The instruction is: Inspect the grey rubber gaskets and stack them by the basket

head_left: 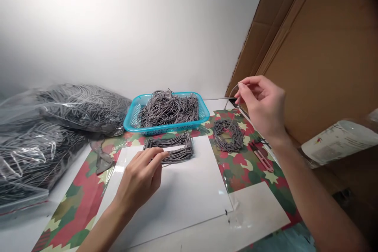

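Note:
My right hand (261,104) is raised over the right side of the table, thumb and fingers pinched on a thin grey cord (232,93) that bends down to the left. Beneath it, a round bundle of grey cords (228,136) lies on the patterned cover. My left hand (143,171) rests at the near left of a roughly rectangular stack of grey cords (180,151) on white paper (183,193). Its fingers stretch over the stack's edge, apart from the thumb; some fingertips are hidden.
A blue plastic basket (165,129) heaped with grey cords stands at the back. Clear bags (79,106) of cords fill the left. Pink-handled thread snips (261,158) lie at right, near a cardboard wall (319,55) and a white cylindrical container (336,141).

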`<act>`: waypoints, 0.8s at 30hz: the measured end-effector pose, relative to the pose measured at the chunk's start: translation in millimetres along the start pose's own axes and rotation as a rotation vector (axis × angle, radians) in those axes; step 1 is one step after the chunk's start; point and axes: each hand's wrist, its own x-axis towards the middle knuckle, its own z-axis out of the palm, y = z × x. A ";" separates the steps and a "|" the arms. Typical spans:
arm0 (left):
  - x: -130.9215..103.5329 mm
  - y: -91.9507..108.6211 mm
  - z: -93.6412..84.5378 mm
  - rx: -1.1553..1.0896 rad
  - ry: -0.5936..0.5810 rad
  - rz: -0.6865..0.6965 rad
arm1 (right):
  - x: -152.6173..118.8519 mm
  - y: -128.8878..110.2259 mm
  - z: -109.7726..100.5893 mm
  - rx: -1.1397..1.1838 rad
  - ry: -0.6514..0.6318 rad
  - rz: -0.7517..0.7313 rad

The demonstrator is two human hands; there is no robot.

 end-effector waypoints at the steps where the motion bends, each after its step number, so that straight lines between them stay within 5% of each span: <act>1: -0.3 2.4 -0.7 -0.062 -0.016 -0.053 | -5.3 -10.9 0.2 0.076 -0.055 0.037; 7: -0.4 24.8 -7.2 -0.783 -0.388 -0.588 | -45.9 -47.9 9.4 0.510 -0.486 0.443; 12: 5.2 28.8 -9.6 -1.374 -0.882 -0.875 | -86.3 -18.0 31.0 0.669 -0.622 0.773; 14: 6.4 23.3 -10.5 -1.348 -0.985 -0.988 | -104.1 1.9 38.2 0.632 -0.616 0.882; 18: 4.9 8.1 -12.0 -1.108 -0.991 -1.112 | -133.4 31.7 44.2 0.477 -0.647 1.010; 24: 5.1 -8.2 -16.6 -0.824 -0.974 -0.967 | -139.9 32.6 36.3 0.403 -0.676 0.827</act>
